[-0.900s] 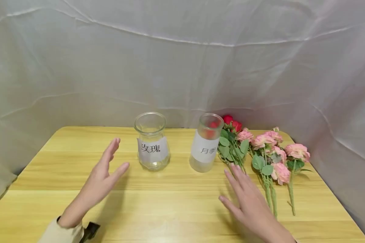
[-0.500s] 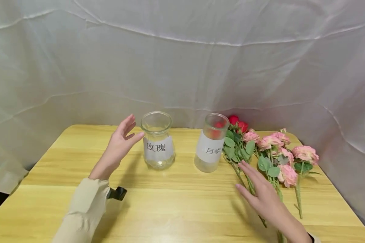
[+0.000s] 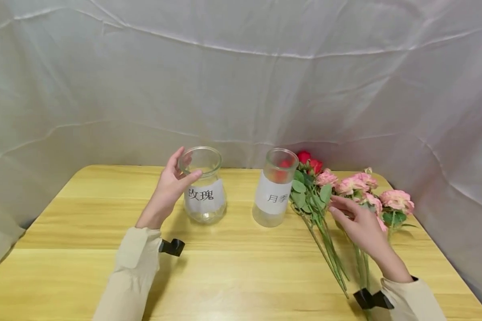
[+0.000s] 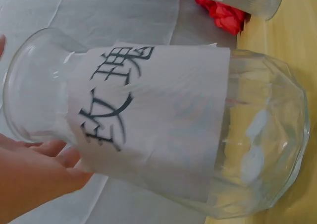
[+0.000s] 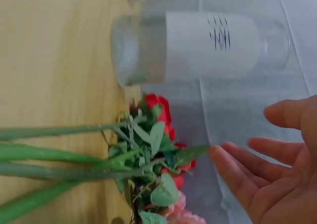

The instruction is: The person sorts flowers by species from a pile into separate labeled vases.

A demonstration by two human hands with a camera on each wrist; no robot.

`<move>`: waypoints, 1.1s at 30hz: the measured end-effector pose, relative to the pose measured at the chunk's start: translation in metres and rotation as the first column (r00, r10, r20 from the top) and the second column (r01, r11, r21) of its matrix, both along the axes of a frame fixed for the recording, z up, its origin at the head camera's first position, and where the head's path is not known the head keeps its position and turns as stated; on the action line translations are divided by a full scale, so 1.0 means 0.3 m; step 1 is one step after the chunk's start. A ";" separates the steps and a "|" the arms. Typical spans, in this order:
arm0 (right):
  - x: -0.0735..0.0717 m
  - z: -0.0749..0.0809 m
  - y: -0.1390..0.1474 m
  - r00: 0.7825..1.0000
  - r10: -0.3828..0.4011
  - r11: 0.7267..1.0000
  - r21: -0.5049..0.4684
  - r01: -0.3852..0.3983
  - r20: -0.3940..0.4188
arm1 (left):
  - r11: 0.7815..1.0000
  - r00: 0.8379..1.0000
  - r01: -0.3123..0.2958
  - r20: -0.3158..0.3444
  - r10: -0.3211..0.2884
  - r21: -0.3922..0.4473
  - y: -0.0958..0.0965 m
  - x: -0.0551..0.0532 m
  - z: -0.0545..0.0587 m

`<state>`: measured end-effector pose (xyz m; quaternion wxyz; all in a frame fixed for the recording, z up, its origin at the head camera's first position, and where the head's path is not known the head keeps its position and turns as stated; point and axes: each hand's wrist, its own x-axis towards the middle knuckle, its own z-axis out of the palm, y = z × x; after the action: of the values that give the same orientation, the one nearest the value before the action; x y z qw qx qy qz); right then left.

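My left hand [image 3: 168, 186] curves round the neck of a clear glass vase [image 3: 205, 196], thumb in front of the rim, fingers behind it. That vase stands upright and bears a white paper label reading 玫瑰; the left wrist view shows it close up. My right hand [image 3: 359, 223] hovers over the flower stems with fingers relaxed and apart, holding nothing. One fingertip [image 5: 218, 154] is right at a green leaf [image 5: 190, 154] in the right wrist view. Red roses [image 3: 310, 162] with long green stems lie beside it, partly behind the second vase. Pink flowers [image 3: 396, 200] lie farther right, partly hidden by the hand.
A straight cylindrical glass vase [image 3: 274, 196] labelled 月季 stands between the first vase and the flowers. All rest on a light wooden table [image 3: 245, 276]. A grey-white cloth [image 3: 241, 80] hangs behind and around its far edge.
My left hand has moved right and forward to the labelled vase's neck. My right hand has moved forward from the table's front toward the leaves. Vases and flowers stay in place.
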<state>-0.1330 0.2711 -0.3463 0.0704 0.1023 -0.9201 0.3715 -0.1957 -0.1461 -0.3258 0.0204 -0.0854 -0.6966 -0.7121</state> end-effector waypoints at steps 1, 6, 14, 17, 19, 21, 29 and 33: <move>-0.013 -0.001 0.006 1.000 -0.004 1.000 0.002 0.004 0.022 | 1.000 1.000 -0.009 -0.003 0.009 -0.001 0.004 -0.002 -0.003; -0.060 -0.018 0.028 0.993 -0.017 1.000 -0.015 0.019 0.114 | 1.000 0.999 -0.017 -0.028 0.017 -0.021 0.007 -0.010 -0.013; -0.089 -0.067 0.043 0.984 -0.056 0.996 0.084 0.042 0.168 | 0.997 0.999 -0.015 -0.039 0.012 -0.075 -0.012 -0.017 -0.004; -0.096 -0.089 0.049 0.984 -0.051 0.988 0.149 0.026 0.170 | 0.994 0.999 -0.026 -0.040 0.021 -0.110 -0.016 -0.020 -0.003; -0.100 -0.102 0.051 0.986 -0.040 0.985 0.173 0.011 0.165 | 0.991 0.999 -0.032 -0.038 0.028 -0.131 -0.018 -0.021 -0.001; -0.101 -0.112 0.049 0.987 -0.037 0.981 0.193 0.007 0.155 | 0.989 0.999 -0.035 -0.040 0.030 -0.145 -0.020 -0.024 0.001; -0.112 -0.128 0.040 0.984 -0.034 0.976 0.216 -0.004 0.175 | 0.988 0.998 -0.035 -0.056 0.027 -0.152 -0.024 -0.031 0.002; -0.113 -0.129 0.033 0.978 -0.042 0.976 0.216 -0.004 0.205 | 0.986 0.998 -0.039 -0.057 0.030 -0.163 -0.028 -0.032 -0.003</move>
<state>-0.1669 0.2811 -0.3849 -0.0342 0.0610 -0.9582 0.2776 -0.2053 -0.1545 -0.3266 0.0445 -0.0941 -0.7532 -0.6495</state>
